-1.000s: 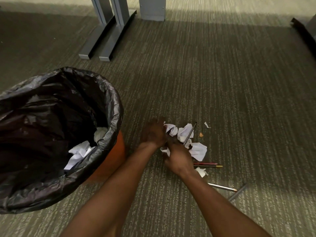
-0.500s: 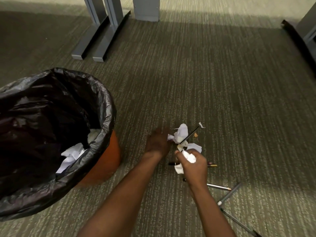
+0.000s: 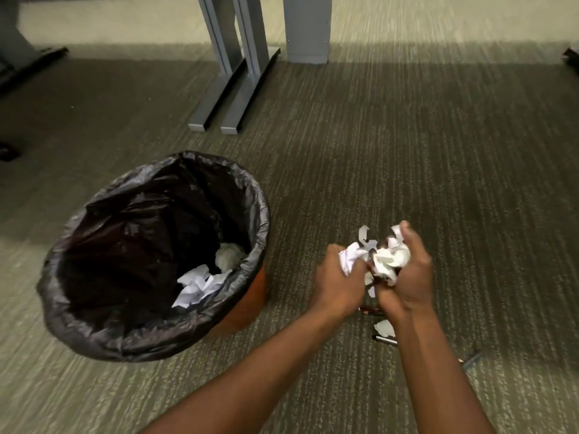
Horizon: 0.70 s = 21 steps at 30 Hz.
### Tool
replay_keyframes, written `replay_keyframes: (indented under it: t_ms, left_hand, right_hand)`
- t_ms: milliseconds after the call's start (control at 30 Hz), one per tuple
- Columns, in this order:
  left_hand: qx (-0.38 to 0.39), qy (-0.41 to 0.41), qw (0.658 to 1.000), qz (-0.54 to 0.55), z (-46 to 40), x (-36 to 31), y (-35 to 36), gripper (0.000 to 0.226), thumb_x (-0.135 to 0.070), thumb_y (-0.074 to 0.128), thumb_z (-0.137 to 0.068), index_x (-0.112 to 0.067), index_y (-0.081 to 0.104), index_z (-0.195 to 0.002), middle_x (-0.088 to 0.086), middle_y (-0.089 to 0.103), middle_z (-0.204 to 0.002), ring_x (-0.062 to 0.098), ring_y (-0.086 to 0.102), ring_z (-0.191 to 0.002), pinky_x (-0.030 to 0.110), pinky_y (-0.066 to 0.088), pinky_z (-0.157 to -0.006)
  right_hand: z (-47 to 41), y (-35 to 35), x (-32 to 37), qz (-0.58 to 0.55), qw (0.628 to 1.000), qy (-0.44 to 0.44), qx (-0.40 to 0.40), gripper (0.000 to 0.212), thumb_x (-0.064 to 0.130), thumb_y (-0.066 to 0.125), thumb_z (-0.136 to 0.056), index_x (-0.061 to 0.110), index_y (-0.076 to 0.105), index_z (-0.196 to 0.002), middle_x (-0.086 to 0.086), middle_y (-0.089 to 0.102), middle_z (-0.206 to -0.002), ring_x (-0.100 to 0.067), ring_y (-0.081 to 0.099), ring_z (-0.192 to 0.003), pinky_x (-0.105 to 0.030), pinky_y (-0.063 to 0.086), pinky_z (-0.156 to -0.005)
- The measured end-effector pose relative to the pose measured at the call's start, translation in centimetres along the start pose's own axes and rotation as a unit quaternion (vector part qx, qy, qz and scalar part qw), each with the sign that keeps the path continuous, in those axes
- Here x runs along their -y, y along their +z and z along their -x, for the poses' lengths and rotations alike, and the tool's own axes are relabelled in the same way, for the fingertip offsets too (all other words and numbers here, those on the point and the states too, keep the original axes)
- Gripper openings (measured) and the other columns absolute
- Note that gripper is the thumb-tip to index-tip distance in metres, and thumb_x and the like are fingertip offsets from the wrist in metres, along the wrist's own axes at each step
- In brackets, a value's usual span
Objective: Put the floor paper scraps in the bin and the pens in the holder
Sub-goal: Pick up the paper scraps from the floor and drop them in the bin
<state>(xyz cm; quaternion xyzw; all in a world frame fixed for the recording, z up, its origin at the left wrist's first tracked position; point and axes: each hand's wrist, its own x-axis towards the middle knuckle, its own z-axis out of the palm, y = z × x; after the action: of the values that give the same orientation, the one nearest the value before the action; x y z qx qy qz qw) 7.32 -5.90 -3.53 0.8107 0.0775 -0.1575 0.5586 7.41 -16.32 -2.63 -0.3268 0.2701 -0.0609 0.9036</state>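
Both my hands are cupped together above the carpet, right of the bin, around a bundle of white paper scraps [image 3: 380, 256]. My left hand [image 3: 340, 281] grips the left part of the bundle and my right hand [image 3: 410, 277] the right part. The orange bin [image 3: 250, 296] has a black liner [image 3: 156, 336] and crumpled paper inside it. One paper scrap [image 3: 384, 327] lies on the floor under my right forearm. A dark pen [image 3: 383, 339] lies just below it, and a reddish pen [image 3: 369, 311] shows between my wrists. No pen holder is in view.
Grey metal desk legs [image 3: 232, 98] stand on the carpet behind the bin, with a grey panel [image 3: 307, 29] to their right. Another pencil tip and a grey object [image 3: 471, 360] lie right of my right arm.
Both hands have gathered the scraps off the floor and lifted them as one bundle. The view has shifted, so the bin now sits nearer the middle.
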Motion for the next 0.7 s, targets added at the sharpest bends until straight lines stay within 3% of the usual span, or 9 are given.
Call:
replay_keyframes:
  t_ms: [133,233,333,400,467,500,600,633,700]
  left_hand:
    - [-0.070,0.104,0.984,0.124,4.8,-6.2,-4.8,0.016,-0.019,0.065,-0.093,-0.027,0.057,-0.104,-0.010,0.066,-0.084,-0.001,0.057,-0.067,0.028,0.052,-0.067]
    - [-0.056,0.174,0.966,0.184,8.1,-9.8,-9.7,0.016,-0.014,0.064,-0.097,-0.025,0.063,-0.109,-0.013,0.066,-0.082,-0.001,0.059,-0.069,0.020,0.049,-0.064]
    - [-0.072,0.174,0.963,0.195,9.7,-11.6,-14.8,0.007,-0.015,0.063,-0.097,-0.017,0.068,-0.092,-0.012,0.057,-0.065,0.002,0.047,-0.055,0.014,0.037,-0.050]
    - [-0.100,0.141,0.967,0.188,10.0,-11.6,-18.2,0.016,-0.019,0.063,-0.095,-0.020,0.064,-0.079,-0.012,0.050,-0.057,0.005,0.040,-0.048,0.017,0.032,-0.044]
    - [-0.148,0.074,0.972,0.167,9.5,-10.4,-21.8,0.020,-0.033,0.064,-0.092,-0.019,0.066,-0.076,-0.011,0.054,-0.059,0.008,0.045,-0.051,0.026,0.036,-0.047]
    - [-0.164,0.043,0.974,0.152,9.1,-9.6,-23.4,0.026,-0.045,0.065,-0.088,-0.020,0.071,-0.082,-0.012,0.062,-0.066,0.009,0.053,-0.057,0.029,0.042,-0.053]
    - [-0.149,-0.041,0.978,0.142,8.6,-8.2,-26.2,0.076,-0.082,0.061,-0.070,-0.026,0.072,-0.120,0.001,0.073,-0.124,0.026,0.068,-0.110,0.050,0.053,-0.096]
    - [-0.138,-0.054,0.980,0.131,8.8,-7.8,-26.7,0.080,-0.085,0.055,-0.074,-0.026,0.069,-0.126,0.001,0.071,-0.128,0.023,0.066,-0.114,0.044,0.052,-0.098]
    - [-0.122,-0.037,0.984,0.121,9.0,-6.7,-27.6,0.062,-0.075,0.041,-0.092,-0.026,0.068,-0.120,-0.013,0.074,-0.095,-0.005,0.069,-0.085,0.020,0.051,-0.073]
  right_hand:
    - [4.1,5.1,3.8,-0.044,0.983,-0.010,0.177,0.034,0.047,0.052,-0.093,0.018,0.053,-0.075,0.002,0.040,-0.063,-0.014,0.038,-0.054,-0.029,0.020,-0.051]
    - [7.0,9.7,5.4,-0.017,0.943,0.010,0.332,0.040,0.052,0.043,-0.092,0.016,0.052,-0.077,0.001,0.040,-0.059,-0.012,0.037,-0.051,-0.029,0.016,-0.051]
    - [9.3,14.7,5.0,-0.001,0.911,0.037,0.410,0.039,0.051,0.047,-0.090,0.014,0.055,-0.081,-0.002,0.045,-0.063,-0.015,0.040,-0.053,-0.029,0.026,-0.052]
    - [9.6,17.5,2.9,0.029,0.904,0.064,0.422,0.038,0.046,0.054,-0.090,0.008,0.061,-0.087,-0.010,0.060,-0.078,-0.023,0.062,-0.071,-0.035,0.052,-0.070]
    - [9.0,19.8,0.1,0.159,0.902,0.071,0.394,0.041,0.047,0.062,-0.091,0.008,0.072,-0.103,-0.014,0.072,-0.108,-0.031,0.069,-0.106,-0.052,0.051,-0.106]
    - [8.8,20.7,-1.2,0.263,0.891,0.050,0.366,0.045,0.052,0.063,-0.089,0.014,0.075,-0.110,-0.008,0.073,-0.120,-0.028,0.067,-0.117,-0.053,0.046,-0.112]
    - [8.4,22.2,-3.6,0.566,0.747,-0.046,0.345,0.055,0.072,0.047,-0.091,0.034,0.068,-0.125,0.010,0.068,-0.130,-0.011,0.061,-0.122,-0.046,0.047,-0.110]
    - [8.3,22.4,-4.0,0.644,0.673,-0.082,0.355,0.052,0.071,0.041,-0.095,0.038,0.064,-0.128,0.010,0.068,-0.128,-0.012,0.061,-0.119,-0.044,0.049,-0.105]
    - [8.3,22.5,-4.0,0.726,0.565,-0.165,0.356,0.045,0.062,0.036,-0.102,0.035,0.063,-0.126,0.007,0.071,-0.114,-0.016,0.064,-0.107,-0.037,0.052,-0.090]
